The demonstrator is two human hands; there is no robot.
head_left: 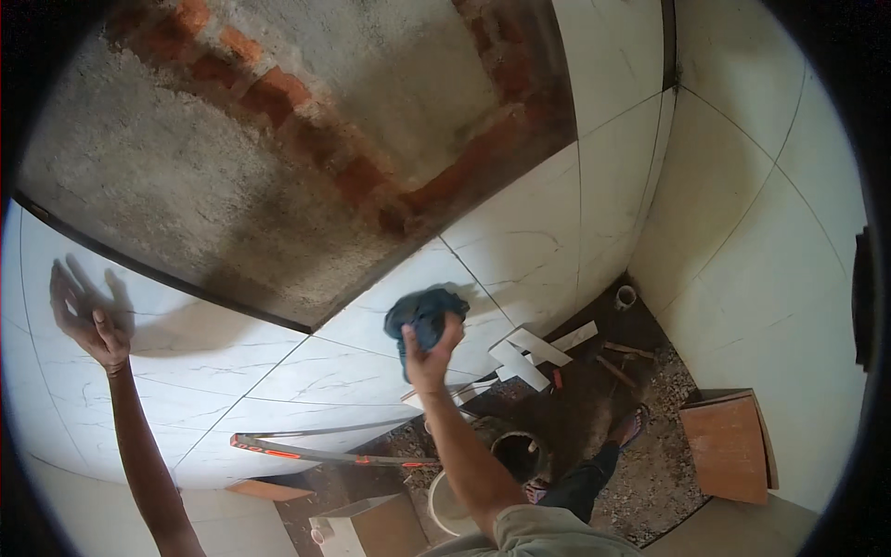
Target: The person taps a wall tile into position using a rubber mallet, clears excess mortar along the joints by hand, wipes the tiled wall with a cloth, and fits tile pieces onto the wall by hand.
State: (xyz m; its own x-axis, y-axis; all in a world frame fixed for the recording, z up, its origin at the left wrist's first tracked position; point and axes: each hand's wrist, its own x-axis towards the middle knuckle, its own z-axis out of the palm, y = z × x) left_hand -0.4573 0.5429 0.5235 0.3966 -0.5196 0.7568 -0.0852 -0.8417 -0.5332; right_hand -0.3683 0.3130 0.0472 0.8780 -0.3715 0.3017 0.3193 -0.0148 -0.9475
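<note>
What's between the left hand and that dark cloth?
In the head view, white tile and the lower corner of the rough, untiled patch lie between the left hand and the cloth. No loose thing shows there.

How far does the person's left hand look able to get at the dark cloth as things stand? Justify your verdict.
Probably yes: the left hand looks empty, and no object seems to stand between it and the dark cloth. However, the right hand holds it, covering part.
</note>
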